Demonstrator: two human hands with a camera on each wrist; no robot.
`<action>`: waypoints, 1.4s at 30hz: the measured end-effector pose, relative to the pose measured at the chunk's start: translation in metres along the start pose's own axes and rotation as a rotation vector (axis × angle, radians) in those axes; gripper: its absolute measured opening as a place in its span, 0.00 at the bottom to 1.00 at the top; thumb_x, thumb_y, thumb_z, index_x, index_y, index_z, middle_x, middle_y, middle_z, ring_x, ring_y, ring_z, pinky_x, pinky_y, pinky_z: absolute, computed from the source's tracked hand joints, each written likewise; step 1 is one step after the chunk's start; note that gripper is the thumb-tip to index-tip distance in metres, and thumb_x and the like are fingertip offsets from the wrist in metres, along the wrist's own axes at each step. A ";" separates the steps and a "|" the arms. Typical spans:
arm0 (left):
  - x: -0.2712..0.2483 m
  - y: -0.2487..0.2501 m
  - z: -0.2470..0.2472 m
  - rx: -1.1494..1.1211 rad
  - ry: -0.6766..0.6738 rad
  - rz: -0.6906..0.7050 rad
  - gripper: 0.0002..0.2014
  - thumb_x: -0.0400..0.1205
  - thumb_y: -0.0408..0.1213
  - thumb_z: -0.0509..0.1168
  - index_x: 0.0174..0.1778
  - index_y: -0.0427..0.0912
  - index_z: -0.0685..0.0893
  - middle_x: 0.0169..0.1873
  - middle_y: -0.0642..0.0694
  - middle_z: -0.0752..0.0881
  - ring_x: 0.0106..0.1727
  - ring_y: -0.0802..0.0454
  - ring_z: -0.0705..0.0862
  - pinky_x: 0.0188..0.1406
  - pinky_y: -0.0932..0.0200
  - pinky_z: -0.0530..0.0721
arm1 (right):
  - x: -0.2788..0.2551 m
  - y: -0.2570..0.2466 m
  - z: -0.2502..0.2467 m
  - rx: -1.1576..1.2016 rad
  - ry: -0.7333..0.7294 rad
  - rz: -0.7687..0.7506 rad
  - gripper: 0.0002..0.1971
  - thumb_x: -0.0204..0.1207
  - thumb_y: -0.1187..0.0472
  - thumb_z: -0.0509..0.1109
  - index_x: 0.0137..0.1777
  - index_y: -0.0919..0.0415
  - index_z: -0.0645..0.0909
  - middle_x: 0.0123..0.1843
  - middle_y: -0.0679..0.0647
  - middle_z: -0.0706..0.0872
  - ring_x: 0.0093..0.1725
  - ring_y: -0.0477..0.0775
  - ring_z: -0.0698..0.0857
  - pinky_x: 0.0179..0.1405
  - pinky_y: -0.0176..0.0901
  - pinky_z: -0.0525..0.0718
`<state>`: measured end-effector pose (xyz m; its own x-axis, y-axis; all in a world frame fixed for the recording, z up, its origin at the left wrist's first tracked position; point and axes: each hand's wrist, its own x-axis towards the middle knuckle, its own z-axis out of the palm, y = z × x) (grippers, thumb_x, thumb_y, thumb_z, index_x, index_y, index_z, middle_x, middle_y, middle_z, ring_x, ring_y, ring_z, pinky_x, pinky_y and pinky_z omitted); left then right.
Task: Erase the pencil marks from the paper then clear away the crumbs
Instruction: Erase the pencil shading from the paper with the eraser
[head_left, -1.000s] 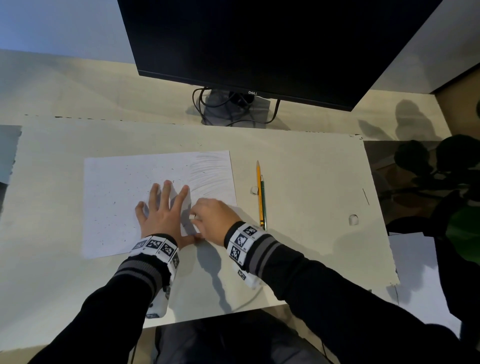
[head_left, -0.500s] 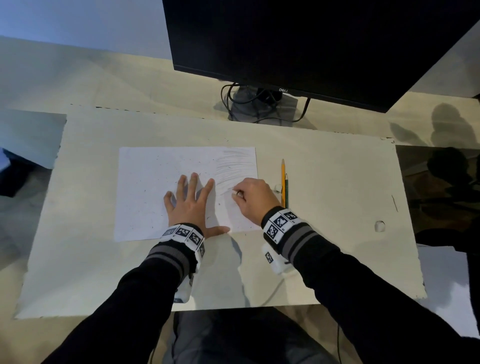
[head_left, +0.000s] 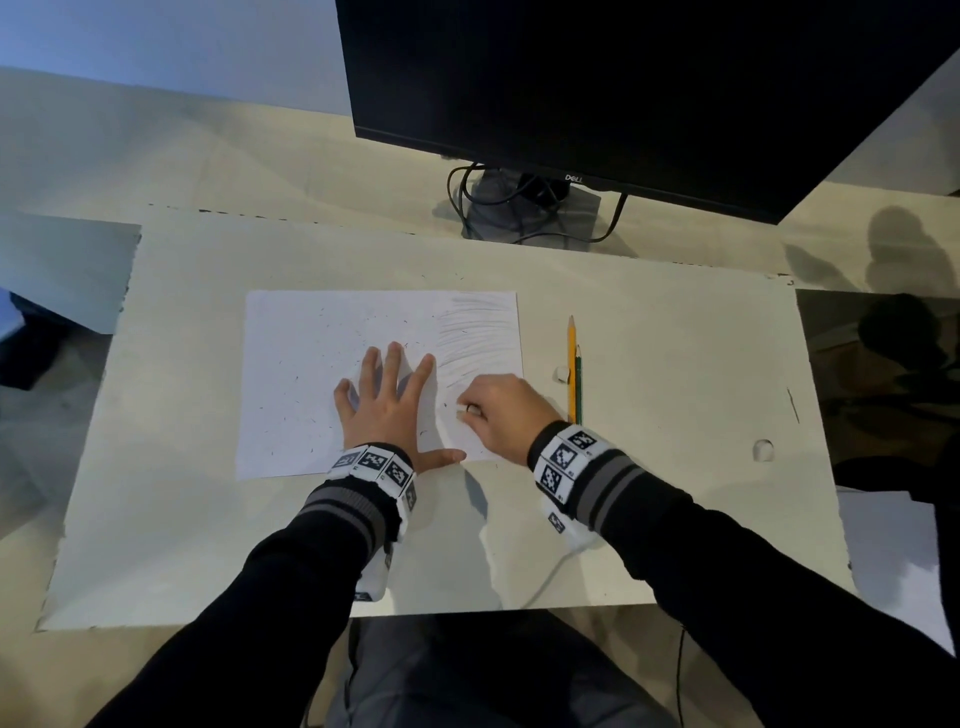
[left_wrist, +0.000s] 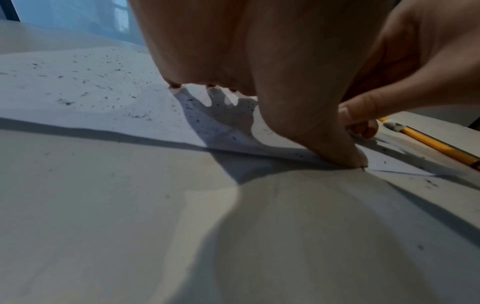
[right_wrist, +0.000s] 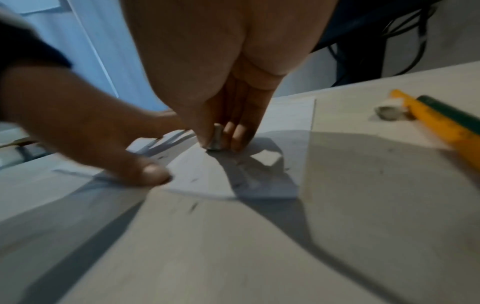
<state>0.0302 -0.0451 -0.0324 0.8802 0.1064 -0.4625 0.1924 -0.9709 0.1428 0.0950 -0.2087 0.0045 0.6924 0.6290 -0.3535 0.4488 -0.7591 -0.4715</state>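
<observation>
A white sheet of paper (head_left: 311, 374) lies on the desk mat, with grey pencil marks (head_left: 480, 332) across its right part and dark eraser crumbs (head_left: 296, 410) scattered over the rest. My left hand (head_left: 387, 400) lies flat on the paper with fingers spread, holding it down. My right hand (head_left: 498, 415) pinches a small grey eraser (right_wrist: 216, 137) and presses it on the paper's lower right part, just below the marks. In the left wrist view the crumbs (left_wrist: 85, 86) dot the sheet beyond my left hand (left_wrist: 272, 82).
A yellow pencil (head_left: 572, 364) and a green pencil (head_left: 578, 384) lie side by side right of the paper, with a second small eraser (head_left: 562, 373) beside them. A black monitor (head_left: 623, 93) stands at the back with cables at its base. The mat's front edge (head_left: 467, 608) is close to my body.
My right hand rubbed the eraser from near my left thumb rightward and up toward the marks, then back down a little. My left hand stayed flat on the paper. The head camera shifted.
</observation>
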 end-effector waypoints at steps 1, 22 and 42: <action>0.000 0.000 0.000 -0.004 -0.007 -0.002 0.64 0.60 0.82 0.63 0.85 0.61 0.35 0.85 0.46 0.31 0.85 0.40 0.32 0.80 0.31 0.46 | 0.005 0.004 -0.004 -0.006 0.046 0.040 0.10 0.83 0.58 0.66 0.55 0.62 0.87 0.52 0.55 0.87 0.52 0.56 0.84 0.55 0.49 0.83; -0.001 0.006 -0.005 -0.033 -0.066 -0.020 0.64 0.64 0.78 0.67 0.84 0.59 0.32 0.84 0.45 0.28 0.84 0.39 0.29 0.81 0.28 0.42 | 0.006 0.011 -0.007 -0.029 0.128 0.078 0.09 0.81 0.60 0.68 0.55 0.61 0.87 0.52 0.54 0.87 0.52 0.55 0.84 0.53 0.43 0.80; -0.001 0.008 -0.009 -0.033 -0.104 -0.030 0.64 0.65 0.77 0.67 0.84 0.59 0.31 0.83 0.45 0.26 0.84 0.39 0.27 0.81 0.28 0.39 | 0.001 0.028 -0.019 -0.059 0.031 -0.041 0.09 0.81 0.62 0.69 0.55 0.61 0.88 0.52 0.53 0.88 0.52 0.55 0.85 0.56 0.50 0.84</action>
<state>0.0351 -0.0515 -0.0233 0.8241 0.1111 -0.5555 0.2341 -0.9597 0.1552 0.1186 -0.2326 0.0063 0.6896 0.6548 -0.3093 0.5091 -0.7421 -0.4360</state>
